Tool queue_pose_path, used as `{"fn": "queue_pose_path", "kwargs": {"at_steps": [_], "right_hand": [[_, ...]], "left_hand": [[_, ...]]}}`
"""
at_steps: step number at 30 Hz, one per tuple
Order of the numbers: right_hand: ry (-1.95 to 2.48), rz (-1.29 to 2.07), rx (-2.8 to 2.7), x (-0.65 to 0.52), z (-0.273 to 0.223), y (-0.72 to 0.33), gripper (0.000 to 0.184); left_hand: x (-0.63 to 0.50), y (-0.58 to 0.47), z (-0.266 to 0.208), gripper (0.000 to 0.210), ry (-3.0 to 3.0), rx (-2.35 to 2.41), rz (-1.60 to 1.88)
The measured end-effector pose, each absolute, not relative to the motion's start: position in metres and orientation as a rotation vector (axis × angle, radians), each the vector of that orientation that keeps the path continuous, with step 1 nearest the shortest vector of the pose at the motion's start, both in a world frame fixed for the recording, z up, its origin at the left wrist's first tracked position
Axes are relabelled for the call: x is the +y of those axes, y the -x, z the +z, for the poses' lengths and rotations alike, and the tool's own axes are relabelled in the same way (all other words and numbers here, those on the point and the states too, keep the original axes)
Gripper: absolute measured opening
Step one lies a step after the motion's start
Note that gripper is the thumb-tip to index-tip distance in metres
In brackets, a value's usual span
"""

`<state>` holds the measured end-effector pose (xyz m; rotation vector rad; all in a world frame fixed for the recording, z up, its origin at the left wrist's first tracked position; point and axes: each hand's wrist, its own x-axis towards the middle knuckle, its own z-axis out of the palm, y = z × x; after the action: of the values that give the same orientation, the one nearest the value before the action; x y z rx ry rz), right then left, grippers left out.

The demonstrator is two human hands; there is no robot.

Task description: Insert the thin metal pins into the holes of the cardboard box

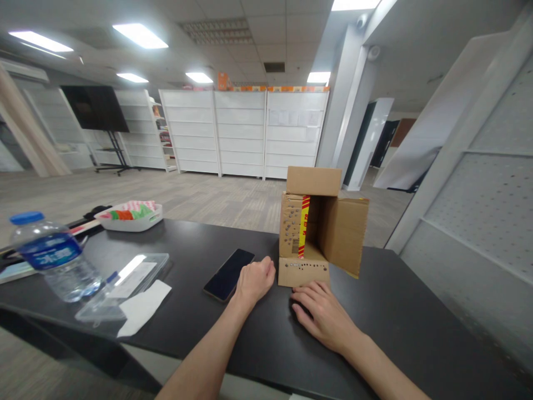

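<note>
My left hand (pixel 256 278) is closed in a fist over the black table (pixel 187 244), between a phone and a cardboard box. Whatever its curled fingers hold, if anything, is hidden. The dark-screened phone (pixel 230 274) lies flat just left of that hand. The cardboard box (pixel 310 228) stands with its opening toward me and its flaps spread out; yellow-and-red tape (pixel 304 226) runs down its left flap. My right hand (pixel 318 311) rests on the table in front of the box's lower flap (pixel 303 272), fingers stretched forward and thumb apart. Its fingertips are at the flap's edge.
At left stand a water bottle (pixel 58 255) with a blue cap, a clear plastic case (pixel 144 272), a white paper piece (pixel 144 306) and a white basket (pixel 131 221) of colourful items. A white perforated panel (pixel 487 194) borders the right side. White shelving (pixel 241 133) stands behind.
</note>
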<state>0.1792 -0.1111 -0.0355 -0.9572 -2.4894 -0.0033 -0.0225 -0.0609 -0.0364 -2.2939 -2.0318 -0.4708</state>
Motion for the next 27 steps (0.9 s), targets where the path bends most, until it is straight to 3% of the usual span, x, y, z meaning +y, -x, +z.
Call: {"fn": "queue_pose_path", "kwargs": {"at_steps": [11, 21, 27], "right_hand": [[0.937, -0.09, -2.462, -0.098, -0.042, -0.178, 0.022], [1.033, 0.112, -2.357, -0.105, -0.029, -0.185, 0.018], [1.047, 0.153, -2.446, -0.113, -0.024, -0.182, 0.027]], "left_hand": [[-0.062, 0.021, -0.034, 0.032, 2.298, -2.07, -0.467], [-0.061, 0.022, -0.037, 0.033, 2.291, -2.048, -0.46], [-0.061, 0.023, -0.038, 0.033, 2.298, -2.038, -0.465]]}}
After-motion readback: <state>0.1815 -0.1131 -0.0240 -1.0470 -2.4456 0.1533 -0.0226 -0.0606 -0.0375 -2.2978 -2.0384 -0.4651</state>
